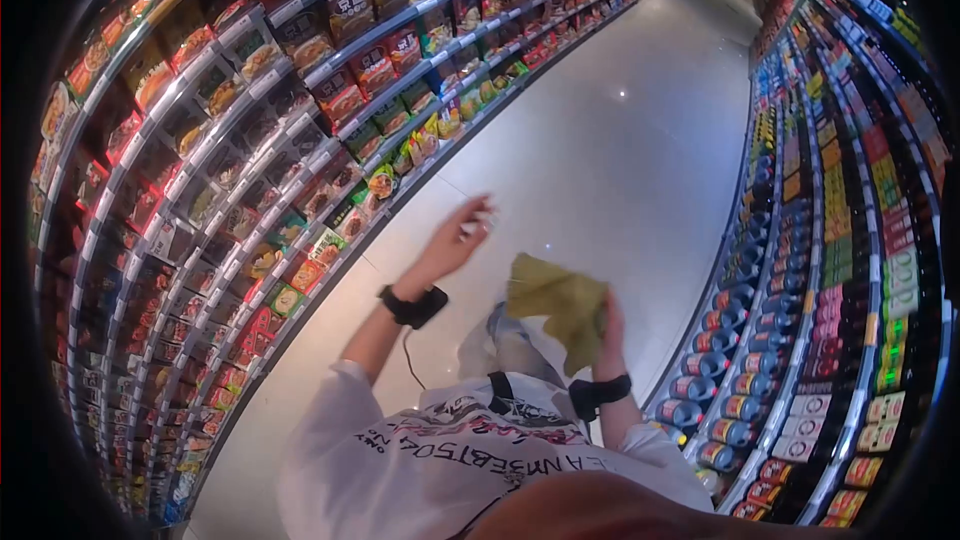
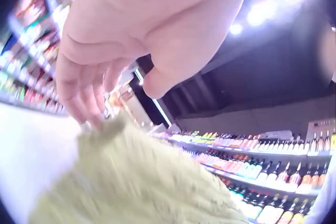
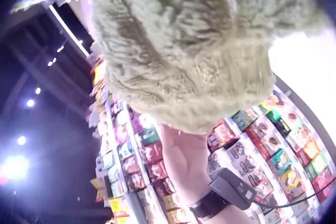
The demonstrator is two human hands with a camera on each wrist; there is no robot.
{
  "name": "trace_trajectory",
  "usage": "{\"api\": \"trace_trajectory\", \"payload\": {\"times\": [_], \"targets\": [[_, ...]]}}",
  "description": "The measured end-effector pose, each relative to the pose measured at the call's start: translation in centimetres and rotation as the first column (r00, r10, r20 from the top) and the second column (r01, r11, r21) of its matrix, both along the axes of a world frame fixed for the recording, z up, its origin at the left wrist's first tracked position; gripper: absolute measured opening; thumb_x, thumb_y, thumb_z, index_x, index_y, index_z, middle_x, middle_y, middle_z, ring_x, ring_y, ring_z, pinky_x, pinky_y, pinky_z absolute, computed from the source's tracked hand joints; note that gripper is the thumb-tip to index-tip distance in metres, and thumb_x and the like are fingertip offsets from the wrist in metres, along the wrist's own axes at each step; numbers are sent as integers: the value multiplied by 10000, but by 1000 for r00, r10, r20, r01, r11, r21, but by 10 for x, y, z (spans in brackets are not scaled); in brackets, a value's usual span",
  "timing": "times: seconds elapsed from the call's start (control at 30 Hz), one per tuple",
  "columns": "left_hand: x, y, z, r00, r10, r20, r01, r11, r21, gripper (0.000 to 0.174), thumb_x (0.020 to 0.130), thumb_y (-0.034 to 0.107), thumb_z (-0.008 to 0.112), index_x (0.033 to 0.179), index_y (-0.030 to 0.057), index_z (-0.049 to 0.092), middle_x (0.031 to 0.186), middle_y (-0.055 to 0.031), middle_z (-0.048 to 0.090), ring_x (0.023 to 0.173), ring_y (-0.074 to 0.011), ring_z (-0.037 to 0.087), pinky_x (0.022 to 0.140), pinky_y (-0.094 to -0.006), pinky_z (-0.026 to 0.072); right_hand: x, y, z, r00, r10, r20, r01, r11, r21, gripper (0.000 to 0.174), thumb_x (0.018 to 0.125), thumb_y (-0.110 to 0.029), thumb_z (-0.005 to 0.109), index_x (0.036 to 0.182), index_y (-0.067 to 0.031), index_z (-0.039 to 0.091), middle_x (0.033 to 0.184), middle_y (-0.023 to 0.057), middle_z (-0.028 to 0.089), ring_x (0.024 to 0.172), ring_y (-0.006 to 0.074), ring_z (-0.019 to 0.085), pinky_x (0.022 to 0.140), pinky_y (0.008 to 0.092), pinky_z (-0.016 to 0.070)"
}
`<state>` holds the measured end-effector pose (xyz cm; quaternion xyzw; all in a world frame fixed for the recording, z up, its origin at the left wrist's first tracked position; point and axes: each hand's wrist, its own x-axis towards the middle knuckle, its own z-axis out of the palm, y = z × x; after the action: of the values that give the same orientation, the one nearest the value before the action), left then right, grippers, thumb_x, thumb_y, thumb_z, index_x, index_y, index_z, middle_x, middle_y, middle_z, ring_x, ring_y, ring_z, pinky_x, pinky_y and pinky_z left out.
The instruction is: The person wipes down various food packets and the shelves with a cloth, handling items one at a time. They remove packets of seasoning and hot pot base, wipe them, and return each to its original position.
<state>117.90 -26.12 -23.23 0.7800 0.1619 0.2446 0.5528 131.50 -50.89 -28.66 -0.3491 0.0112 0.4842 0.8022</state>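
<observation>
- Cloth (image 1: pixel 562 305) (olive-green, plush, folded) is held up in front of the body, above the floor (image 1: pixel 620 130), betw. the two hands but nearer the R side.
- R hand (image 1: pixel 611 338): cloth is gripped at one side; fingers are partly hidden by fabric, so their exact spread can't be told. One-sided hold is prob. why the rest hangs loose.
- L hand (image 1: pixel 455 245): fingers are loosely bent, nothing seen held. Apart from cloth in head view; in L wrist view fingertips are overlapped w/ its edge, contact can't be told. Cloth is prob. light enough for one hand.
- Black wrist unit (image 1: pixel 428 308) w/ cable (image 1: pixel 411 360) is strapped on at L; black strap (image 1: pixel 600 395) is worn at R. Prob. so placed that the hands' work is viewed.
- Food packs (image 1: pixel 350 10) at L are ranged w/ fronts to the aisle, prob. for quick reading.
- Bottles (image 1: pixel 690 387) at R are set in rows, labels out, prob. same reason.
</observation>
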Motion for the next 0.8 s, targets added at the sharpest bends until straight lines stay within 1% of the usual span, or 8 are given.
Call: {"api": "trace_trajectory", "payload": {"times": [0.03, 0.1, 0.17, 0.23, 0.3, 0.43, 0.67, 0.8], "targets": [[-4, 32, 55, 999, -6, 44, -2, 986, 166, 453, 802, 117, 461, 1235, 67, 336, 1113, -48, 485, 1007, -140, 459, 744, -248, 403, 22, 16, 51, 977, -141, 161, 144, 990, -8, 399, 872, -320, 379, 1118, -12, 438, 1076, 107, 515, 957, 218, 521, 815, 337, 430], [-21, 74, 170, 964, 105, 245, -188, 919, 347, 455, 758, 53, 466, 1204, 34, 379, 1145, -96, 473, 1051, -181, 456, 845, -281, 371, 102, 38, 107, 859, -437, 269, 267, 828, 493, 397, 875, -317, 372, 1113, -7, 438, 1074, 105, 512, 971, 222, 508, 818, 342, 427], [-41, 97, 258, 818, 71, 570, -366, 829, 422, 421, 787, 103, 446, 1192, 12, 377, 1124, -118, 478, 1024, -192, 471, 848, -294, 372, 155, 64, 205, 322, -761, 563, 231, 640, 733, 389, 873, -310, 375, 1108, -7, 441, 1065, 101, 514, 963, 216, 507, 811, 337, 427], [-51, 104, 317, 733, -225, 642, -406, 612, 679, 404, 790, 108, 445, 1178, 12, 380, 1104, -119, 477, 1007, -193, 471, 834, -291, 374, 183, 101, 295, -163, -843, 513, -35, 524, 851, 382, 872, -303, 378, 1103, -6, 444, 1056, 98, 515, 955, 209, 507, 804, 331, 427], [-47, 108, 352, 703, -427, 568, -412, 407, 815, 388, 794, 112, 443, 1164, 13, 382, 1083, -120, 476, 989, -194, 472, 820, -289, 375, 191, 147, 358, -433, -838, 330, -313, 484, 817, 375, 870, -296, 382, 1097, -5, 446, 1046, 95, 517, 947, 203, 507, 797, 326, 426], [-17, 141, 356, 713, -510, 480, -394, 274, 877, 355, 801, 121, 440, 1135, 13, 387, 1042, -121, 474, 954, -197, 473, 793, -284, 379, 195, 246, 385, -547, -826, 137, -565, 485, 667, 360, 867, -282, 388, 1086, -4, 452, 1028, 88, 520, 931, 190, 507, 784, 315, 426], [38, 268, 324, 717, -452, 531, -459, 267, 848, 300, 814, 136, 435, 1085, 14, 395, 970, -124, 471, 893, -202, 475, 745, -276, 386, 242, 392, 377, -557, -828, 53, -595, 444, 670, 334, 861, -257, 399, 1067, -3, 462, 996, 77, 526, 903, 168, 506, 760, 297, 425], [65, 343, 296, 602, -524, 603, -573, 242, 783, 270, 821, 145, 432, 1056, 15, 400, 929, -125, 469, 859, -205, 476, 718, -271, 390, 272, 444, 372, -564, -824, -57, -580, 347, 737, 319, 858, -243, 405, 1056, -2, 468, 977, 70, 529, 887, 156, 506, 747, 286, 424]]}}
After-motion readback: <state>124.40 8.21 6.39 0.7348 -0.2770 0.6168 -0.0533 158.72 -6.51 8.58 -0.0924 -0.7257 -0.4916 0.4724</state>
